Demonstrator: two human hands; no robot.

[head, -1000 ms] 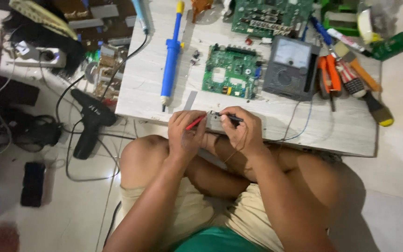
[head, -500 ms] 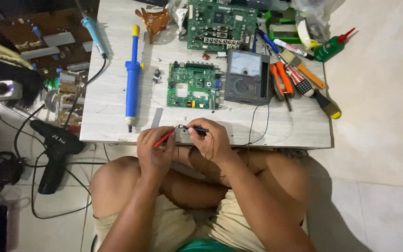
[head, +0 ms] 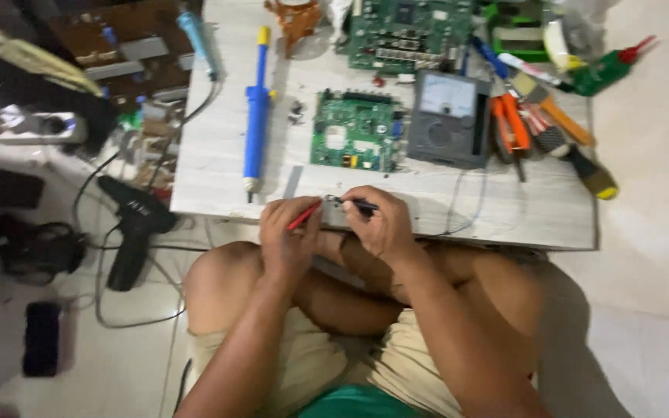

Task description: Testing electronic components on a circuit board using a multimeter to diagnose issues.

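**Ana:** On the pale work table (head: 218, 166), what sits where, biggest first?

**Ben:** Take the grey analogue multimeter (head: 449, 120) as the marker. Above it, at the table's far edge, lies a large green circuit board (head: 408, 35). Just left of the meter is a smaller green circuit board (head: 354, 131), roughly square, studded with small parts. Further left lies a long blue desoldering pump (head: 256, 116) with a yellow top end. Right of the meter is a heap of hand tools, orange-handled pliers (head: 509, 124) among them.

**Ana:** And the hands?

**Ben:** Both are below the meter, at the table's near edge. Between them is a small grey part (head: 336, 213), flat and oblong; its detail is too blurred to tell. The left hand (head: 289, 232) pinches a red probe (head: 303, 216) with fingers closed narrowly round it, tip slanting up toward the part. The right hand (head: 381, 224) grips a black probe (head: 359, 205) the same way, fingers curled over it and resting on the part.

**Ana:** Anything off the table?

**Ben:** Far left of the meter, on the floor, lies a black pistol-shaped tool (head: 135, 228) with a cable.
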